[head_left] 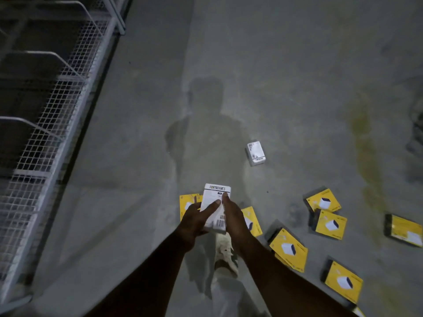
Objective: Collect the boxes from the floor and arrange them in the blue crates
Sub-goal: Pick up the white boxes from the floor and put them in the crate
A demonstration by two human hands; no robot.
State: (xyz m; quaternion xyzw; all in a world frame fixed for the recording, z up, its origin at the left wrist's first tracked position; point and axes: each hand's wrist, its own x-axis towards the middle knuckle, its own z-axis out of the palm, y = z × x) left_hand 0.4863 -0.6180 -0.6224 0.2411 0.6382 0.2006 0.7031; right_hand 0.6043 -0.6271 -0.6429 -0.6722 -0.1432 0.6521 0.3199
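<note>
A white box (215, 202) with printed lettering is held between both hands above the floor. My left hand (194, 220) grips its left side with the thumb across the face. My right hand (232, 216) holds its right edge, fingers along the side. A second white box (256, 153) lies alone on the concrete ahead. Several yellow boxes lie scattered on the floor: one (186, 203) just behind the held box, one (251, 220) by my right wrist, others (289, 249) (324, 201) (330, 224) (343, 281) to the right. No blue crate is in view.
A grey wire-mesh rack (57, 106) with metal dividers runs along the left side. My shoe (225, 250) stands on the concrete below the hands. Another yellow box (404, 229) lies at the far right edge. A yellowish stain (368, 161) marks the floor.
</note>
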